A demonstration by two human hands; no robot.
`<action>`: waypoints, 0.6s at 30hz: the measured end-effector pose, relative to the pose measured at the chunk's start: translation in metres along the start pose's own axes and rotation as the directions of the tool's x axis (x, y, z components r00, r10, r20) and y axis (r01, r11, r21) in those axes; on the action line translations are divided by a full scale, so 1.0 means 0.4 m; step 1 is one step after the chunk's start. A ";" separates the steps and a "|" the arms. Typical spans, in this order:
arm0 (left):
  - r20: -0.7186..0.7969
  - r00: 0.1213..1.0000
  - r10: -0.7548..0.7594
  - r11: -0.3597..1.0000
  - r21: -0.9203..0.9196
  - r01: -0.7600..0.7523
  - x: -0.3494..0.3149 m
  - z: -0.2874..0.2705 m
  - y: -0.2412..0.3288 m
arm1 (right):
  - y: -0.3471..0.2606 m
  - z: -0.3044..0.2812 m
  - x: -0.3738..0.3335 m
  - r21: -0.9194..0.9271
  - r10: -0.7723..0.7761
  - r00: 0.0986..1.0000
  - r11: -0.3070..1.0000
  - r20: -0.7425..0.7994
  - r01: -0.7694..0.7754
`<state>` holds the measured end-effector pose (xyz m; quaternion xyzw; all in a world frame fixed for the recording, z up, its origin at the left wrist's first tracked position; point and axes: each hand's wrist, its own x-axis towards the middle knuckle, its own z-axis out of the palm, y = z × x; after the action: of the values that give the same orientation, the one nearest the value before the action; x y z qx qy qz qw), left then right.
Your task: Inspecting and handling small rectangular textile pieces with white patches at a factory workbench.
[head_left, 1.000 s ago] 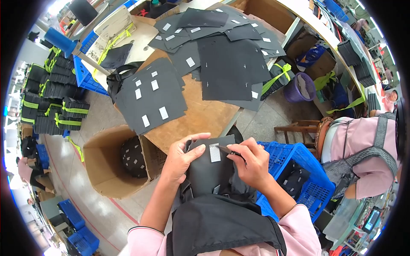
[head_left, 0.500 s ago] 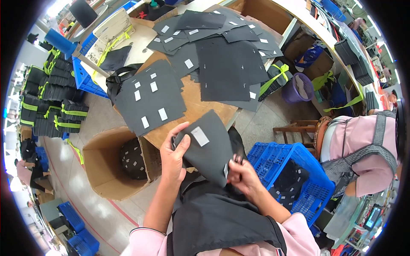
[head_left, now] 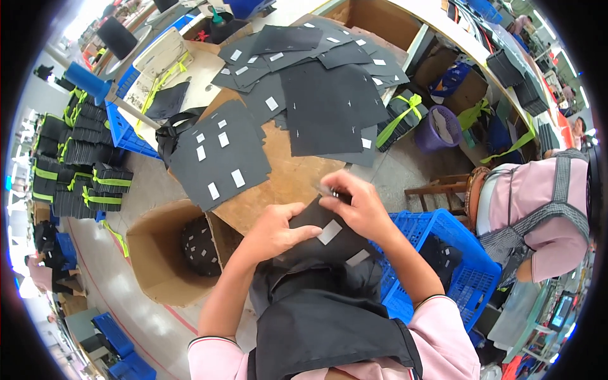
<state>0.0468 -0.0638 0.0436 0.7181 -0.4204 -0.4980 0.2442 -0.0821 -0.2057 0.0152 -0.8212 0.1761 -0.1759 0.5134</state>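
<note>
A dark grey fabric panel (head_left: 305,242) with white rectangular patches lies over my lap, in front of my black apron. My left hand (head_left: 277,233) grips its left edge, with the thumb on the upper face near one white patch. My right hand (head_left: 356,204) is closed at the panel's top corner. From its fingers a small shiny metal tool (head_left: 328,190) pokes out; it looks like thread snips, partly hidden by the fingers. Just beyond my hands, a flat dark panel with white patches (head_left: 218,155) rests on the brown tabletop (head_left: 285,190).
More dark panels (head_left: 326,107) overlap across the table. An open cardboard box (head_left: 155,247) stands at left, a blue crate (head_left: 472,278) at right, both holding dark pieces. A purple bin (head_left: 434,130) and a seated person (head_left: 538,206) are farther right. Strapped bundles (head_left: 79,152) fill the far left.
The panel has been lowered toward my lap and turned. My right hand has moved from its lower right edge up to its top corner, and my left hand has shifted slightly right.
</note>
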 end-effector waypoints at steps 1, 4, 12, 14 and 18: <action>-0.041 0.999 -0.024 0.913 -0.407 0.005 0.002 0.023 -0.016 | 0.005 0.005 -0.016 -0.113 0.007 0.989 0.993 -0.149 -0.024; -0.165 0.984 -0.068 0.581 -0.808 -0.096 0.002 0.080 -0.075 | 0.013 0.004 -0.091 -0.145 -0.031 0.930 0.989 -0.366 -0.024; -0.290 0.954 -0.081 0.584 -0.789 -0.190 0.003 0.106 -0.083 | 0.038 0.047 -0.167 -0.161 -0.095 0.973 0.985 -0.211 0.061; -0.299 0.952 -0.066 0.601 -0.774 -0.202 0.001 0.104 -0.072 | 0.048 0.048 -0.156 -0.160 -0.144 0.963 0.981 -0.229 0.108; -0.303 0.950 -0.073 0.631 -0.752 -0.192 -0.008 0.100 -0.071 | 0.037 0.037 -0.148 -0.347 -0.294 0.937 0.912 -0.187 0.217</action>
<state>0.0198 -0.0435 0.0079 0.5972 -0.1472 -0.5041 0.6063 -0.1287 -0.1724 -0.0106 -0.8832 0.1522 -0.3067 0.3205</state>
